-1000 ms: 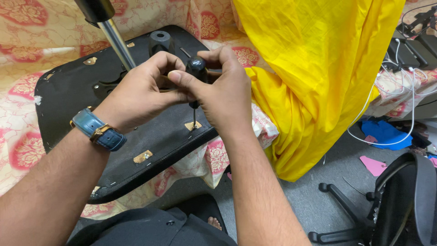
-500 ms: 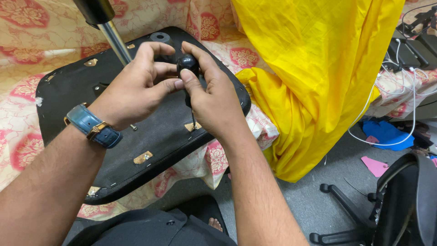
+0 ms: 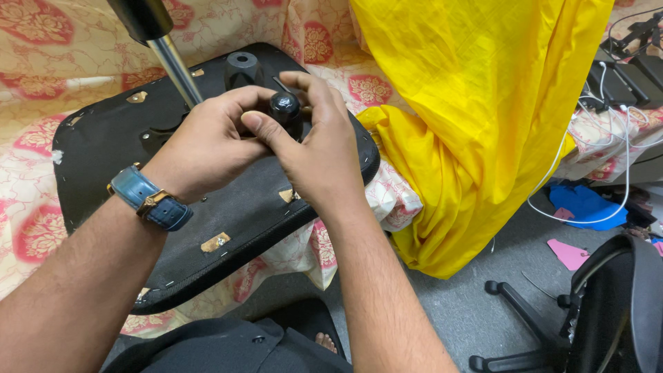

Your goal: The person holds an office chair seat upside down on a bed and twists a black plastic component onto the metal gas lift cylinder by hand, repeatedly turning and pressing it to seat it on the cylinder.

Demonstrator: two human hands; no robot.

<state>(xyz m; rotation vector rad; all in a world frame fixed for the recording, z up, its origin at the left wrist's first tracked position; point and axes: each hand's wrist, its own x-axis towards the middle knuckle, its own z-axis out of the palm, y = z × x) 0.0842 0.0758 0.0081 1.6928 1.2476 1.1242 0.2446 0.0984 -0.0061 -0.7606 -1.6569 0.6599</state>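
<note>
While both wrists bend inward, the left hand and right hand close their grip around the black knob.

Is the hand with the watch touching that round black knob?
Cannot tell. In the head view the left hand curls right beside the black knob, but the right hand wraps around it and hides where the left fingertips end.

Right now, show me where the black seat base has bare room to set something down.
Bare patches on the black seat base: left of the metal post, and the near part below the left hand. It is crowded around the black knob, where both hands meet, right hand included.
</note>
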